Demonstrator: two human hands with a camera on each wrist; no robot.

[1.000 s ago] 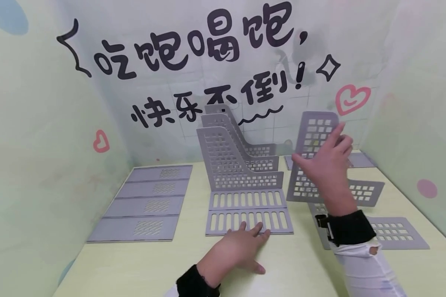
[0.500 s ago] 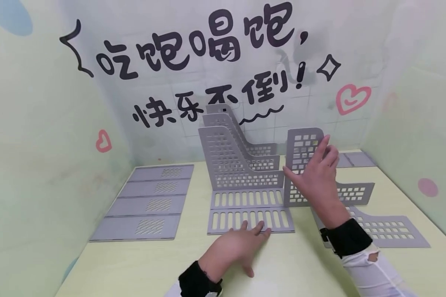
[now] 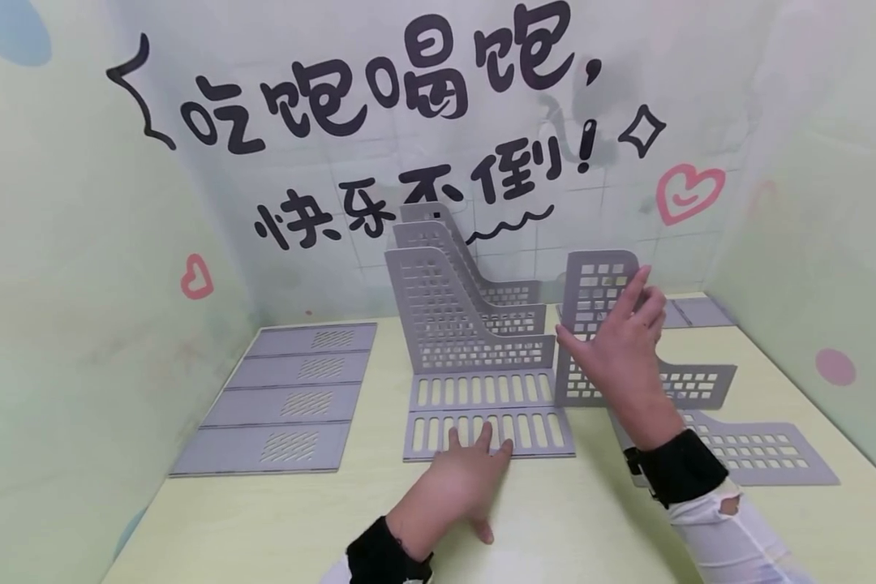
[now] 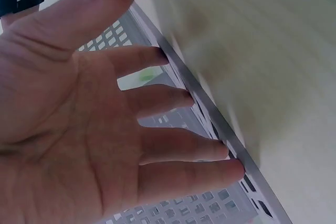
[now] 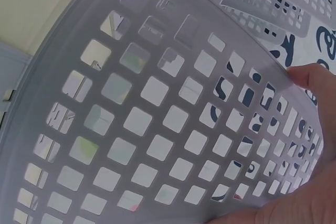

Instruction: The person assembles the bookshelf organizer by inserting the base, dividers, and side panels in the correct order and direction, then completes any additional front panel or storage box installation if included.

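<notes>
My right hand (image 3: 624,349) grips a grey perforated side panel (image 3: 573,292) of a magazine file, thumb on its left edge and fingers at its right. The panel stands upright at the right end of a slotted base panel (image 3: 491,411); the right wrist view shows its grid of holes close up. Fingers spread and straight, my left hand (image 3: 456,487) rests at the base's front edge (image 4: 210,114), fingertips along the rim in the left wrist view. Behind the front slots, several similar side panels (image 3: 418,261) stand upright in a row on the base.
Flat grey panels (image 3: 219,450) with small slotted patches lie in a row on the left of the table (image 3: 263,527). Another cut-out side panel (image 3: 821,474) lies flat on the right, partly behind my right wrist. A grey panel (image 3: 701,312) lies at the back right.
My right hand has brought the side panel down and left to the base's right end, then held it nearly still. My left hand has shifted slightly left along the base's front edge.
</notes>
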